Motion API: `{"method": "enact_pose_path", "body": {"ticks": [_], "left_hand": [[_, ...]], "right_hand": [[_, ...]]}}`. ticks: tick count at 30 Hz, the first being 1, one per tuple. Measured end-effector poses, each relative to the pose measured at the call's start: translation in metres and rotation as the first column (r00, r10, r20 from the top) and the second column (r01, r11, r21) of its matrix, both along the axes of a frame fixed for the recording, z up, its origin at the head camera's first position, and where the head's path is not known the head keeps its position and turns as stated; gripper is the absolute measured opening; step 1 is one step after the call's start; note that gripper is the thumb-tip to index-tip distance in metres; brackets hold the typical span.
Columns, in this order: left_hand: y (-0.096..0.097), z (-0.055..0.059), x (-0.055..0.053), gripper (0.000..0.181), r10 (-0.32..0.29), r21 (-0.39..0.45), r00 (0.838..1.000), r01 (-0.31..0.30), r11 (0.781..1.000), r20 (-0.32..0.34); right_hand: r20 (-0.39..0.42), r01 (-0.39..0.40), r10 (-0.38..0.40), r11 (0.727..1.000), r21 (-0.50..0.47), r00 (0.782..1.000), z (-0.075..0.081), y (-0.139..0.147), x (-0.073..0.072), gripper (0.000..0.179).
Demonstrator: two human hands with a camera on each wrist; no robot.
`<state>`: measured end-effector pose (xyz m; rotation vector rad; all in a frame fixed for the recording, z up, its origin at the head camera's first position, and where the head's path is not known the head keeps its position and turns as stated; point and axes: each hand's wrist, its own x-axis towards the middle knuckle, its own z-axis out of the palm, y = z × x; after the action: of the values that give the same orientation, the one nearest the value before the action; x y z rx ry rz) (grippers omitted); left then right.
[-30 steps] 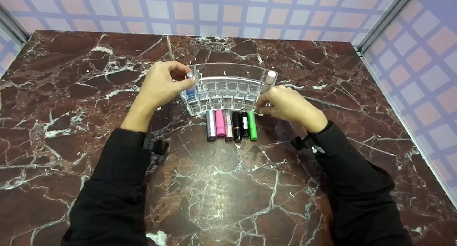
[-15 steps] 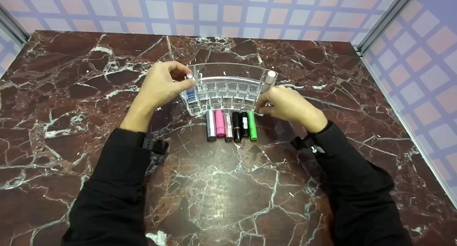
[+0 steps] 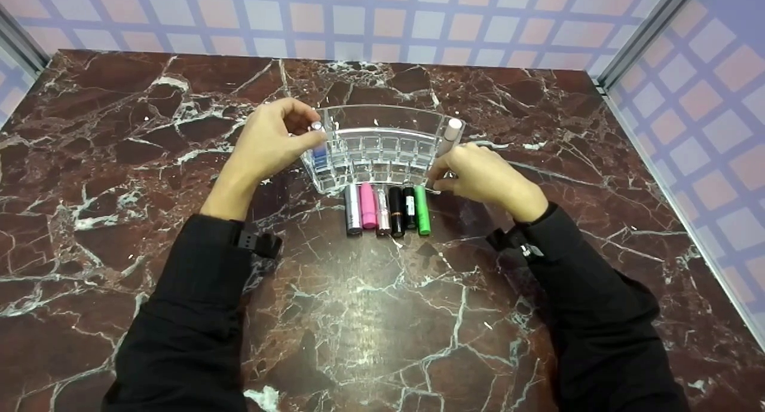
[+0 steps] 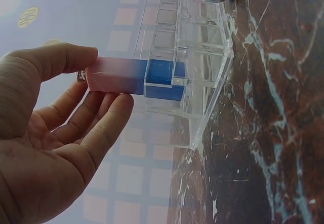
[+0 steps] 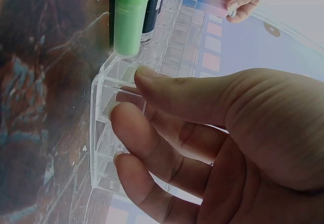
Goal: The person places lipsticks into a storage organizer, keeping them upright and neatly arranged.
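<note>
In the left wrist view, my left hand (image 4: 66,107) pinches the upper end of a pink-to-blue square lipstick tube (image 4: 119,76) between thumb and fingers. The tube's blue end sits in a left-side compartment of a clear cosmetic organizer (image 3: 376,131). At the opposite side, my right hand (image 3: 478,170) grips the organizer's front right corner, thumb on one side of the clear wall and curled fingers on the other. A tube with a white cap (image 3: 454,125) stands upright in the organizer just behind this hand.
Along the organizer's front lies a row of tubes: silver (image 3: 353,211), pink (image 3: 368,206), clear-and-dark (image 3: 382,211), two black ones and a green one (image 3: 422,211). Everything rests on a dark red marbled table (image 3: 370,316); checked panels (image 3: 358,17) stand behind and to the right.
The lipstick tube's top has shifted slightly left in my left hand, and more of its blue fade shows. My right hand, the organizer and the row of tubes stay put.
</note>
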<state>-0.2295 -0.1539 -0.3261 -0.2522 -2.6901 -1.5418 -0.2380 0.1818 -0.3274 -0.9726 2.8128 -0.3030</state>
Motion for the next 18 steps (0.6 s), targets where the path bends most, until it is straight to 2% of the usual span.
{"method": "enact_pose_path", "body": {"ticks": [8, 14, 18], "left_hand": [[0.0, 0.003, 0.001, 0.032, -0.005, 0.001, 1.0, 0.005, 1.0, 0.013], [-0.002, 0.008, 0.004, 0.042, -0.015, -0.028, 1.0, 0.016, 0.999, 0.024], [-0.003, 0.013, 0.007, 0.052, -0.016, -0.058, 0.998, 0.02, 0.998, 0.064]], "right_hand": [[-0.005, -0.006, 0.006, 1.0, -0.003, 1.0, -0.001, 0.0, 0.0, 0.011], [-0.008, -0.009, 0.009, 1.0, -0.009, 1.0, 0.0, 0.0, 0.001, 0.011], [-0.006, -0.006, 0.006, 1.0, -0.012, 1.0, 0.0, 0.0, 0.0, 0.011]]}}
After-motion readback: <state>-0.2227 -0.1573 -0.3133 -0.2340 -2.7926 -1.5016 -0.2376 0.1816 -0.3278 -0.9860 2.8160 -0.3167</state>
